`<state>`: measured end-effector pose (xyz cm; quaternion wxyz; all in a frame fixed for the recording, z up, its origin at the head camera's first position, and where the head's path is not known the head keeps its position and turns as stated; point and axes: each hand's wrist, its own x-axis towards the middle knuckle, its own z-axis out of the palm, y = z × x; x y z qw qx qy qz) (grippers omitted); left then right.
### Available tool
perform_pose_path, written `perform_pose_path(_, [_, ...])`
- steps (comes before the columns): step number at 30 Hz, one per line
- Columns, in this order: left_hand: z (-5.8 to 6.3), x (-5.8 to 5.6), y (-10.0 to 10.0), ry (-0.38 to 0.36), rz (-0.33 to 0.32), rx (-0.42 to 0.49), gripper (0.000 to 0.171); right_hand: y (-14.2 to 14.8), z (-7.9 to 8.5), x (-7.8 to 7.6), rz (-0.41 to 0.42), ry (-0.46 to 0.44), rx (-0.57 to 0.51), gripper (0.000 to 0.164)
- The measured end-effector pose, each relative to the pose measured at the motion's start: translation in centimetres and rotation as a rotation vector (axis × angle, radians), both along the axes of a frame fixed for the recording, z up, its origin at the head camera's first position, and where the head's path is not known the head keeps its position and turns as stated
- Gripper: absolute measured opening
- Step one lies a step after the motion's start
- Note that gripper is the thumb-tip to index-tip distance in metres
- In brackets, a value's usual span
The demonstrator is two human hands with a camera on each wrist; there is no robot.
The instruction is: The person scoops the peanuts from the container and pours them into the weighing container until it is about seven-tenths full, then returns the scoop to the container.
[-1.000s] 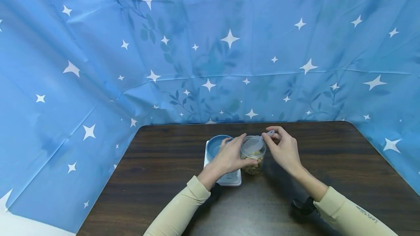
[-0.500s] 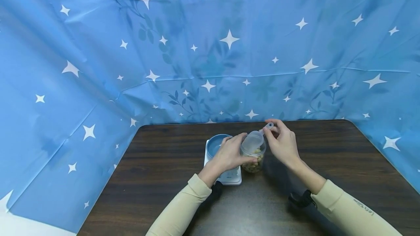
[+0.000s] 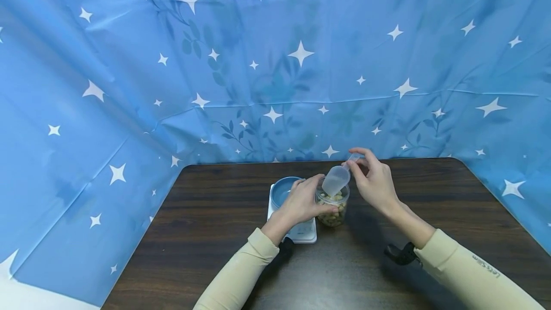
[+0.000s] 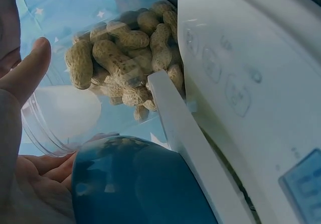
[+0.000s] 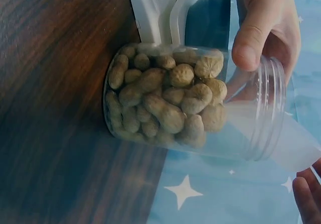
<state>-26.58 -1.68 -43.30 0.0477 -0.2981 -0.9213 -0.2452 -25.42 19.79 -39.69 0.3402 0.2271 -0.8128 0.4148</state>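
A clear screw-neck jar [image 5: 271,108] stands on the table, holding unshelled peanuts [image 5: 168,101] up to some way below its neck. My left hand [image 3: 301,203] grips the jar near its rim, thumb on the near side and fingers round the back. With thumb and fingertips my right hand [image 3: 375,184] pinches the handle of a translucent plastic scoop [image 3: 336,179]. The scoop's cup is tilted, its lower end in the jar's mouth above the peanuts. Whether the cup holds a peanut I cannot tell.
Left of the jar, a blue bowl [image 3: 281,189] sits on a white kitchen scale [image 3: 303,235], both partly behind my left hand. The scale's buttons and display [image 4: 306,186] show in the left wrist view. A starry blue curtain [image 3: 275,61] hangs behind the dark wooden table [image 3: 206,233].
My right hand has moved up, drawing the scoop higher out of the jar and tilting its handle upward. The left hand and jar have stayed in place.
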Motion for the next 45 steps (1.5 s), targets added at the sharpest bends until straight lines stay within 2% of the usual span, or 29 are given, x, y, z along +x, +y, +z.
perform_pose_path(9, [0.0, -0.1, -0.2, -0.006, 0.001, 0.023, 0.094, -0.3, 0.7, -0.4, 0.035, 0.197, 0.215, 0.034])
perform_pose_path(18, [0.0, 0.1, -0.4, -0.041, 0.009, 0.042, 0.098, -0.8, 0.4, -0.5, 0.116, 0.246, 0.356, 0.039])
perform_pose_path(22, [-0.1, 0.2, -0.3, -0.049, 0.019, 0.054, 0.098, -1.0, 0.2, -0.6, 0.130, 0.228, 0.376, 0.037])
perform_pose_path(27, [-0.3, 0.1, -0.3, -0.064, 0.020, 0.058, 0.097, -1.0, -0.4, -0.9, 0.174, 0.164, 0.389, 0.034])
perform_pose_path(32, [-0.3, 0.1, -0.3, -0.068, 0.006, 0.067, 0.096, -1.2, -0.9, -1.0, 0.198, 0.112, 0.356, 0.031])
perform_pose_path(38, [-0.3, 0.2, -0.3, -0.058, 0.013, 0.065, 0.095, -1.6, -0.9, -1.3, 0.153, 0.101, 0.309, 0.024])
perform_pose_path(45, [-0.3, 0.2, -0.2, -0.073, 0.024, 0.063, 0.095, -1.6, -0.8, -1.5, 0.092, 0.044, 0.225, 0.016])
